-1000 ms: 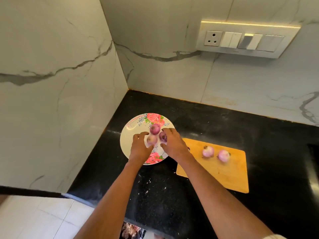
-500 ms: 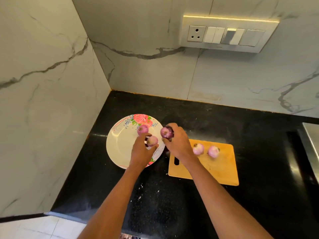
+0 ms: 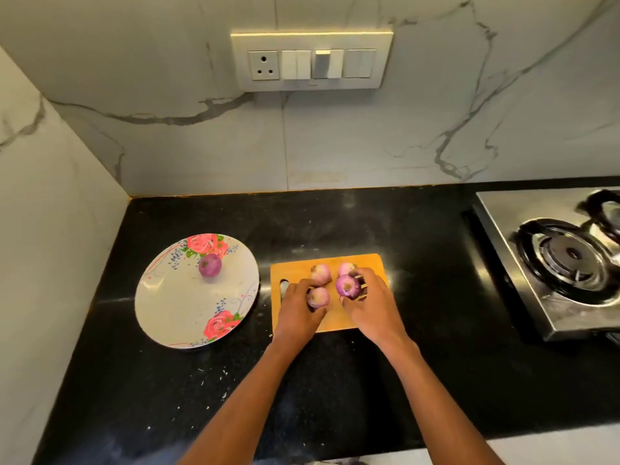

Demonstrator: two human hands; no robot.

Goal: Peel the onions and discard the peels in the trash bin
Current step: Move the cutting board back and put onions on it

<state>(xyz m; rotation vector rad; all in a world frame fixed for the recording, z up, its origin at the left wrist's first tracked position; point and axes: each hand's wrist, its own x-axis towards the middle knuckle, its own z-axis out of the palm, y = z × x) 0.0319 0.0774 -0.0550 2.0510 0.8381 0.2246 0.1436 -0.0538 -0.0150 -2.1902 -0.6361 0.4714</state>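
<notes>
Both hands are working over the wooden cutting board (image 3: 369, 263) in the middle of the frame, which is lying on the black countertop (image 3: 167, 397). The left hand (image 3: 297, 312) is curling its fingers and thumb around a pale pink onion (image 3: 318, 297) at the board's lower left part, and the right hand (image 3: 372, 305) is gripping a darker purple onion (image 3: 349, 286) between thumb and bent fingers, just beside the first. Two more pale onions are sitting on the board above the hands: one (image 3: 321, 273) is touching the upper edge of the left hand's onion, and the other (image 3: 345, 268) is half hidden behind the purple one and the right fingertips (so I cannot tell how much of it is peeled). Left of centre, a floral plate (image 3: 174, 307) is lying near the board, not touching it, and is carrying a single purple onion (image 3: 210, 265) close to its upper rose print. At the right edge of the frame a steel gas stove (image 3: 550, 263) is standing well apart from the board, its burner showing. In the upper middle, a switch panel with a socket (image 3: 312, 62) is sitting on the marble wall. Small pale flecks are dotting the counter in the lower left.
</notes>
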